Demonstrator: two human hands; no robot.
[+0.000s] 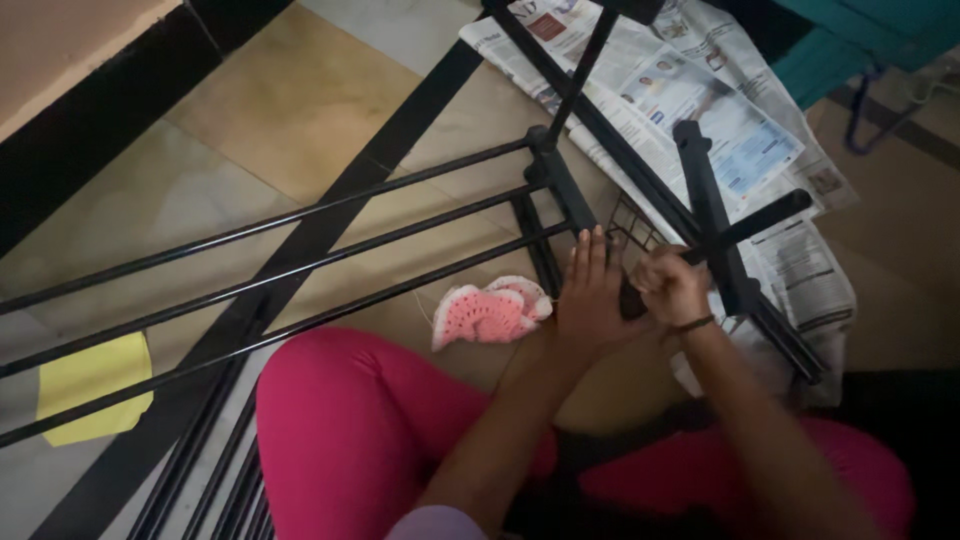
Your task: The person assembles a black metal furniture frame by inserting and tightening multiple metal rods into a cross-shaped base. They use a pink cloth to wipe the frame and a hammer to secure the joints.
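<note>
A black metal rack frame (300, 262) with three long rods lies across the floor in front of me. My left hand (590, 295) lies flat, fingers together, against the frame's upright end piece (560, 190). My right hand (668, 285) is clenched around a short black bar (760, 218) that crosses a black post (712, 215). A small wire mesh panel (630, 228) shows between the two hands. A pink and white crocheted piece (488, 312) lies on the floor just left of my left hand.
Newspaper sheets (700, 110) are spread under the frame's right end. A yellow cloth (92, 385) lies at the lower left. My legs in pink trousers (350, 430) fill the foreground. More black rods (215, 480) lie by my knee. Teal furniture (850, 40) stands at the top right.
</note>
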